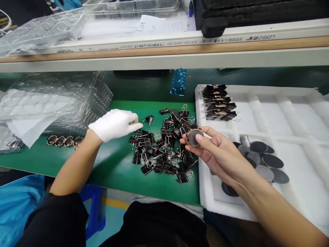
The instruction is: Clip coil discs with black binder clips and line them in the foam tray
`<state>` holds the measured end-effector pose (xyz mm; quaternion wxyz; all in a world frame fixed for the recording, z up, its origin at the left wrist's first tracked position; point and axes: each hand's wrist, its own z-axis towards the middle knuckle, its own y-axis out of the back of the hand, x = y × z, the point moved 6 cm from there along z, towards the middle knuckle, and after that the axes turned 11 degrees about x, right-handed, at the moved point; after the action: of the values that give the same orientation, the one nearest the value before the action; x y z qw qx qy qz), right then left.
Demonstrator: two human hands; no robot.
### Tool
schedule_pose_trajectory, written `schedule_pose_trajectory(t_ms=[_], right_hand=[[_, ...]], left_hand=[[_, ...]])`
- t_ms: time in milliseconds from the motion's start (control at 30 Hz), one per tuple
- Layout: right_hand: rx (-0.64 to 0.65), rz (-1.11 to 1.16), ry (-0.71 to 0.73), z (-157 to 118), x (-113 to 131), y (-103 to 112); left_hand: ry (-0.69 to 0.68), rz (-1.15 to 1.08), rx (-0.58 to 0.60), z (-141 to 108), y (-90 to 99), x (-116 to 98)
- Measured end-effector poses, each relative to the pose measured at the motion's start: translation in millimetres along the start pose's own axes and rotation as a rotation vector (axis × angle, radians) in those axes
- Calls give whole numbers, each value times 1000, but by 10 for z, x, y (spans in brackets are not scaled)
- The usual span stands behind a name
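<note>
My right grip [205,145] is pinched shut on a small round disc [194,137], thumb on top, held up over the table [113,164] so I can see its face. My left grip [115,124], in a white glove, has its fingers closed on one black clip [149,119] at the edge of the clip pile [161,147]. The pile sits between both hands, so it is easy to reach. More gray discs [259,159] lie in the white foam tray [282,113], close to my right hand.
</note>
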<state>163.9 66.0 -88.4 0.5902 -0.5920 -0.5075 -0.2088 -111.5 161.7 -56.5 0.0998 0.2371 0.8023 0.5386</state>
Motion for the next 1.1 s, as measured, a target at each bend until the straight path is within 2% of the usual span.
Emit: schedule_pose_trajectory(t_ms=[67, 167, 233, 300, 367, 433, 533, 600, 700, 833, 967, 1100], right_hand=[[5, -16, -8, 10, -6, 13], [51, -45, -14, 20, -24, 23], [85, -73, -11, 17, -30, 17], [112, -111, 3, 8, -25, -4], [146, -155, 19, -4, -18, -48], [196, -194, 35, -17, -15, -109], [273, -223, 63, -35, -22, -185], [297, -220, 105, -42, -14, -195], [264, -229, 159, -41, 17, -133], [244, -286, 78, -28, 9, -49], [265, -377, 28, -15, 16, -59], [219, -460, 49, -7, 54, -82]], left_hand=[[-39, 42, -20, 23, -93, 10], [-132, 225, -85, 50, -148, -20], [-172, 321, -186, 28, -83, -36], [-148, 314, -345, -38, 61, -48], [-130, 184, -522, -143, 224, -122], [-170, -55, -664, -250, 347, -293], [-284, -393, -765, -334, 437, -686], [-324, -467, -798, -341, 469, -933], [-389, -484, -770, -294, 484, -1126], [-549, -478, -535, -199, 414, -1163], [-467, -501, -397, -167, 330, -1118], [-390, -446, -356, -167, 267, -1159]])
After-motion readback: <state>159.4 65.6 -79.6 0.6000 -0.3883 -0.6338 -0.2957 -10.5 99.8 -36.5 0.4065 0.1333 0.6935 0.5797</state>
